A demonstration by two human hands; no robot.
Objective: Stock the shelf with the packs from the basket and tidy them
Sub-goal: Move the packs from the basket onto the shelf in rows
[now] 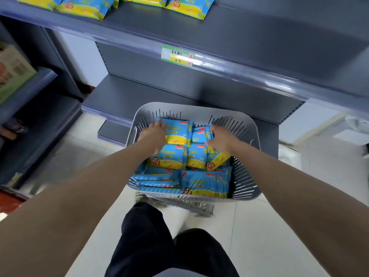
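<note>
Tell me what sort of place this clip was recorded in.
Most likely a small shop or supermarket aisle. Grey metal shelves carry a price tag on the front rail, identical blue and yellow packs lie on the upper shelf, and a basket of the same packs stands on the tiled floor.

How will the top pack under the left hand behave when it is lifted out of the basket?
The pack looks like a soft, glossy film pouch, so it will probably flex rather than stay stiff and may feel a little slippery. It lies flat on other packs in the basket, so it should lift off without snagging. The left hand rests on its edge.
</note>
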